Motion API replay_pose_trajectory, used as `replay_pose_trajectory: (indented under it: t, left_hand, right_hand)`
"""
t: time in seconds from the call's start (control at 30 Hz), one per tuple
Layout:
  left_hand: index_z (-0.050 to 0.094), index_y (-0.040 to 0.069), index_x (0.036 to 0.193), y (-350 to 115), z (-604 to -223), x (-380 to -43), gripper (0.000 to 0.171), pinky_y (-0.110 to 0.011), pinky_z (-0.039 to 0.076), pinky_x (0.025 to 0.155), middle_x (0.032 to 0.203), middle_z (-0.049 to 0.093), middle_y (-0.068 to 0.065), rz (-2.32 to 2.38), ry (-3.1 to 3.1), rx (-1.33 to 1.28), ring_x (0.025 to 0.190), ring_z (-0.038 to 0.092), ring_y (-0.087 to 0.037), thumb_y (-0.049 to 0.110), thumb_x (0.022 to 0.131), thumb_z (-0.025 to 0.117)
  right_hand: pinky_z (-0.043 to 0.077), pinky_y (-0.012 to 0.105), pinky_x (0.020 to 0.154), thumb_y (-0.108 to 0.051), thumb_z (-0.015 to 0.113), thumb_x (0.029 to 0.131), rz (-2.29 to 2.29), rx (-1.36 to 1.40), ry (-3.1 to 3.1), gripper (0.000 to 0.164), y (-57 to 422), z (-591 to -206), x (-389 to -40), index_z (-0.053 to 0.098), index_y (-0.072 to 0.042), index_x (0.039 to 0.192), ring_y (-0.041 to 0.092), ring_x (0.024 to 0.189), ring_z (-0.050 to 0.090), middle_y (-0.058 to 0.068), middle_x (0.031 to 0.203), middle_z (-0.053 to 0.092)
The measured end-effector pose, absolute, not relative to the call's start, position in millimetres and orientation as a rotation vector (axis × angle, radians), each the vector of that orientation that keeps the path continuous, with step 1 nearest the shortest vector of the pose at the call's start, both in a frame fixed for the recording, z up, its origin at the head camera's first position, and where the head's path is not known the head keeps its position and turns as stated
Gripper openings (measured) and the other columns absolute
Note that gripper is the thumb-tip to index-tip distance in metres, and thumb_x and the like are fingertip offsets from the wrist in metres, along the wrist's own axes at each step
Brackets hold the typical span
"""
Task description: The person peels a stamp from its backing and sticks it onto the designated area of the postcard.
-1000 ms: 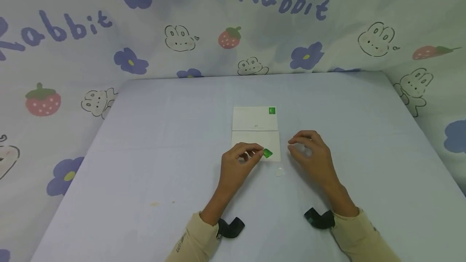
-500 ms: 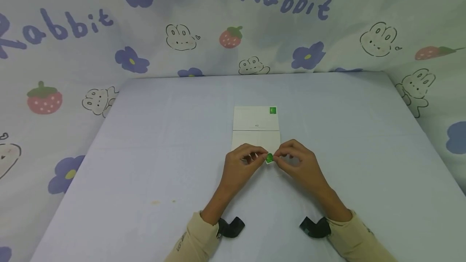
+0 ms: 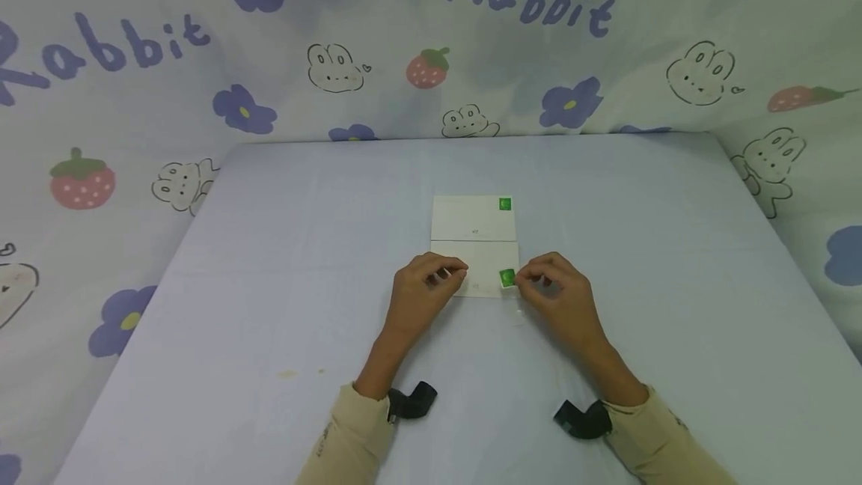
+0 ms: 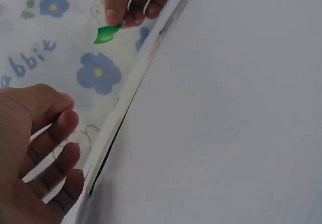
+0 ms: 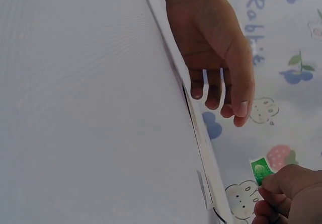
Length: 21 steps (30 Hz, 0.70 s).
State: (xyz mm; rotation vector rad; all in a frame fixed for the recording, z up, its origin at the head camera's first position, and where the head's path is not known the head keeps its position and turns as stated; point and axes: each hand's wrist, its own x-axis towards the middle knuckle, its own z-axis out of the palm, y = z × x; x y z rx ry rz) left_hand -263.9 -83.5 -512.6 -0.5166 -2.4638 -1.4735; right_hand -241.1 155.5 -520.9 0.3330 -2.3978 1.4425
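Note:
My right hand (image 3: pixel 562 294) pinches a small green postage stamp (image 3: pixel 507 278) by its right edge between thumb and fingertips. The stamp is over the right side of the nearer white envelope or card (image 3: pixel 481 259); whether it touches the paper I cannot tell. In the right wrist view the stamp (image 5: pixel 261 170) shows a pale round design and a white border. My left hand (image 3: pixel 423 294) is over the left part of the same paper, with loosely bent fingers and nothing held; the left wrist view shows this hand (image 4: pixel 40 143) too.
A second white envelope or card (image 3: pixel 465 217) adjoins the far edge of the nearer one, with a green stamp (image 3: pixel 505 204) at its top right corner. Both lie on a white-covered table (image 3: pixel 303 245). A patterned cloth (image 3: pixel 377 36) hangs behind it.
Earlier the left hand held the stamp. The right hand came in and took hold of it; the left hand let go and moved left. The stamp now lies squarer to the paper.

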Motion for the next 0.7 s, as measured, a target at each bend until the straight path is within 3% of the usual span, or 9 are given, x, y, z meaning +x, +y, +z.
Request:
replay_pose_trajectory:
  t: [0.17,0.37,0.7]
  left_hand:
    - [0.078,0.015,0.101,-99.4,-514.1,-272.6,0.011,-0.034,0.049,0.071,0.093,0.068,0.006,-1.381,-2.494,-0.533,0.088,0.058,-0.015,0.014,0.090,0.077]
    - [0.079,0.016,0.102,-117.0,-518.4,-279.5,0.014,-0.037,0.046,0.087,0.106,0.064,0.003,-1.307,-2.555,-0.526,0.104,0.052,-0.016,0.017,0.088,0.079]
    - [0.078,0.013,0.097,-123.6,-526.6,-285.3,0.012,-0.040,0.045,0.088,0.107,0.063,-0.002,-1.219,-2.580,-0.583,0.104,0.052,-0.022,0.013,0.085,0.082]
  right_hand:
    - [0.043,0.024,0.073,-0.003,0.079,0.085,1.424,0.283,-2.411,0.008,154.4,-521.6,-242.5,0.075,-0.009,0.089,0.014,0.086,0.055,-0.003,0.094,0.063]
    - [0.043,0.024,0.074,-0.004,0.078,0.086,1.407,0.251,-2.412,0.006,154.9,-524.3,-245.6,0.075,-0.007,0.091,0.013,0.087,0.055,-0.002,0.095,0.063]
    - [0.043,0.024,0.075,-0.010,0.078,0.088,1.414,0.196,-2.397,0.005,157.9,-527.8,-253.3,0.076,-0.006,0.091,0.012,0.088,0.056,-0.002,0.095,0.064]
